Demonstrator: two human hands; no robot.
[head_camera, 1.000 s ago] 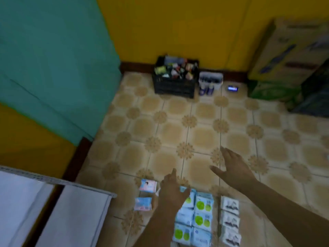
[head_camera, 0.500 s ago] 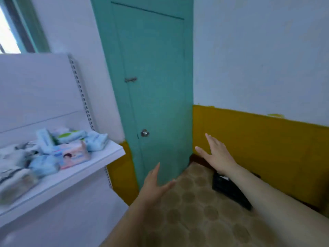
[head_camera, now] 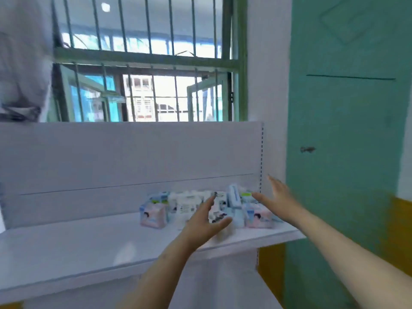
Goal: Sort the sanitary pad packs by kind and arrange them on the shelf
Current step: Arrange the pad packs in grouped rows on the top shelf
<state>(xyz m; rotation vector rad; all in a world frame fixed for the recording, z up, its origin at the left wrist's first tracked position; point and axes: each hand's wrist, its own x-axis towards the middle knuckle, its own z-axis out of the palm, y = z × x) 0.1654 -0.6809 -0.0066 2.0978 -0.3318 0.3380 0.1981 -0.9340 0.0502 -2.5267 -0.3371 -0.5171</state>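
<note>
Before you: shelf (head_camera: 89,241) with the pad packs (head_camera: 185,206) clustered at its right end against the back panel (head_camera: 111,157). Window (head_camera: 142,63) behind and above the panel. Door (head_camera: 345,130) right of the shelf. Your left hand (head_camera: 204,221) and right hand (head_camera: 278,195) flank the cluster.

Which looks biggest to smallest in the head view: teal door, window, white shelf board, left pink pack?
1. Window and teal door: both cut off by the frame, too close to rank.
2. White shelf board.
3. Left pink pack, smallest, though it lies farther back than the shelf's front edge.
</note>
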